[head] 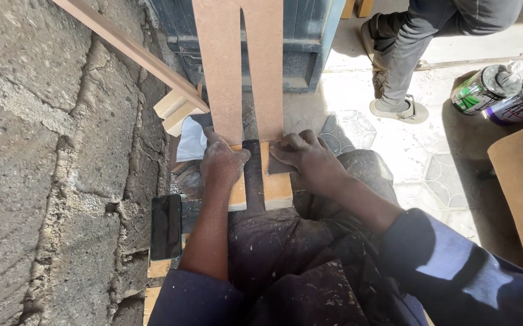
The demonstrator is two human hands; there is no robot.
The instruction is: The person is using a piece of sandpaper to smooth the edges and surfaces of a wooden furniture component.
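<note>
Board: a tall, flat brown fibreboard panel (220,66) with a narrow slot cut up its middle stands at twelve o'clock from both hands, its matt face plain and dusty, its lower edge meeting a lighter wooden block (277,185).
Slot: the cut splits the panel's lower part into two legs, left leg broader, right leg a touch narrower; a dark bar (253,175) runs down from the slot's foot across the block.
Left hand: the left hand (222,162) presses flat on the bottom of the left leg, fingers together and curled over the edge, at nine o'clock from the dark bar.
Right hand: the right hand (311,158) is at three o'clock from the bar, fingers closed down on a small brown rectangular piece (278,163) just under the right leg.
Phone: a black smartphone (166,226) lies at seven o'clock from the left hand, beside the rough stone wall (44,169).
Cans: two paint cans (506,90) lie on their sides at two o'clock, well apart.
Other person: grey trouser legs and sandals (401,110) at one o'clock.
</note>
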